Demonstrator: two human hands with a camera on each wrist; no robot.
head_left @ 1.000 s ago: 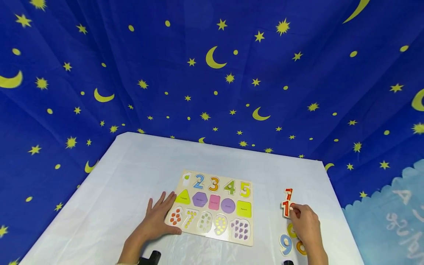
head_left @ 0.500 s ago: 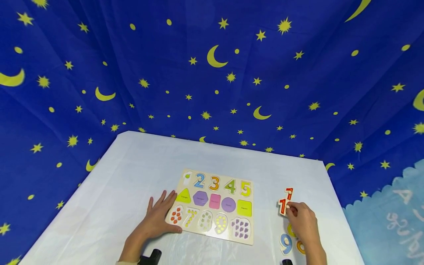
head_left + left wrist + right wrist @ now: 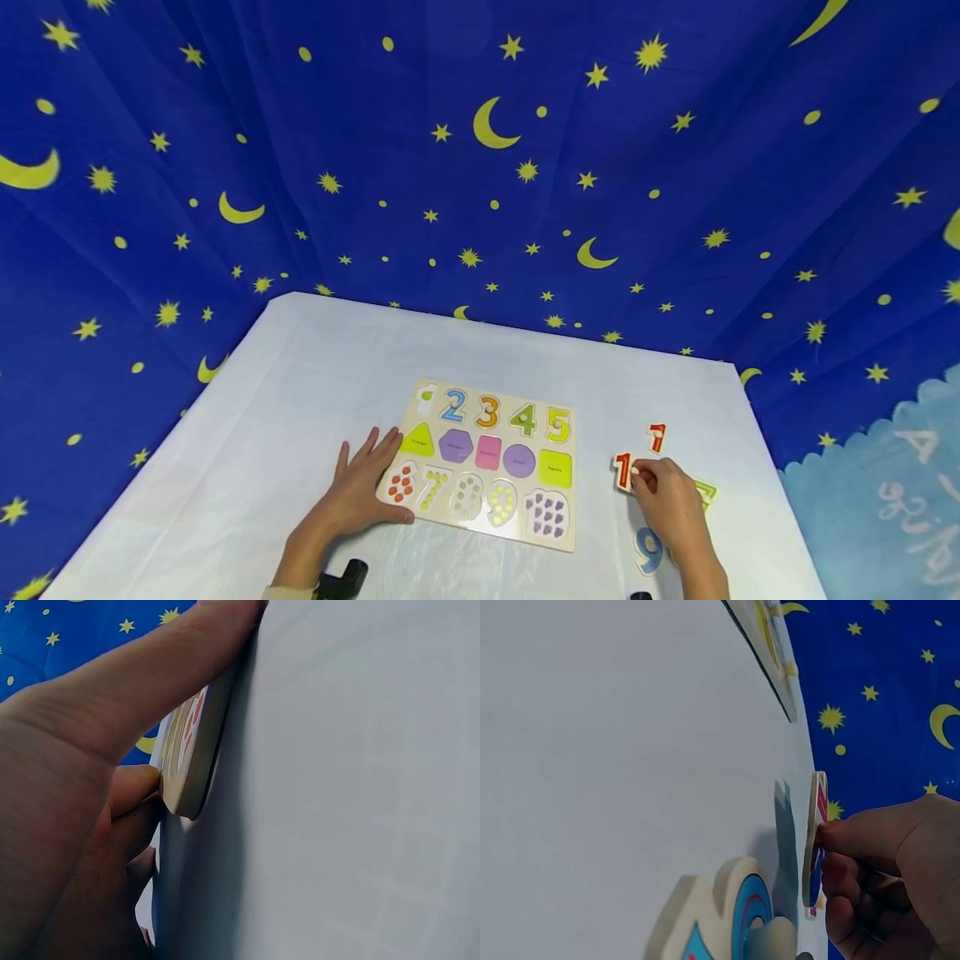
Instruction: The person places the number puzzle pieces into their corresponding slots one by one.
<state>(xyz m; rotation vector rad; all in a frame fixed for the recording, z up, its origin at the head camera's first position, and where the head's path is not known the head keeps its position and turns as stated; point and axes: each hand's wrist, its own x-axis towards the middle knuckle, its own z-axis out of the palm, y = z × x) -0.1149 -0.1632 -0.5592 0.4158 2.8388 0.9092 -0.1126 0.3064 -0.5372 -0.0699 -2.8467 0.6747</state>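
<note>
My left hand (image 3: 356,492) lies at the left side of the wooden number puzzle board (image 3: 471,400), fingers spread on its edge and thumb along the front edge. In the left wrist view the board's pale side (image 3: 196,769) shows beyond the thumb. Thumb and fingertips of my right hand (image 3: 672,504) pinch a wooden number piece (image 3: 623,472) with a red 1; the fingers hide the rest of it. In the right wrist view this piece (image 3: 814,847) stands on edge, casting a shadow on the table. Another red 1 piece (image 3: 657,437) lies behind.
A blue 9 piece (image 3: 648,550) with a knob lies before my right hand, and a green piece (image 3: 707,493) shows beyond it. Pieces 2 to 5 sit in the board's top row. White sheeting (image 3: 360,350) covers the table; a starry blue cloth (image 3: 375,167) hangs behind.
My right hand has moved left with the pinched number piece, away from the other red 1. The green piece has come into view behind the hand. My left hand keeps its place.
</note>
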